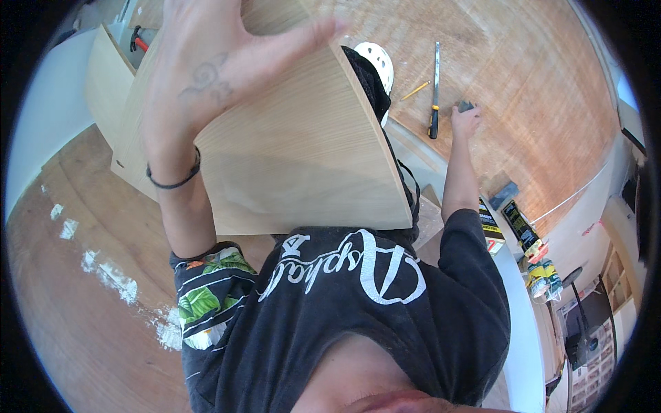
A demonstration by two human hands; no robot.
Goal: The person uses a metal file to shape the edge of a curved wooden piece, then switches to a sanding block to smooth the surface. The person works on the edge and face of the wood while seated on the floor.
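A pale wooden board [310, 158] with a curved side lies across my lap, its straight near edge by my shirt. My left hand [220, 76] is raised over the board, large in view, its thumb spread out to the right and blurred. Its other fingers run past the top of the picture, and nothing shows in the palm. Out to the right, my right hand [466, 124] has its fingers closed around a small grey sanding block [467, 106] on the plywood surface [537, 124]. Beside that hand lies a long file [435, 89] with a black and yellow handle.
A yellow pencil [416, 90] lies left of the file, near a white perforated shoe [379, 65]. Another grey block [505, 195], a black package [520, 226] and a yellow-black box [489, 226] are at right. A red-handled hammer [139, 42] is far left.
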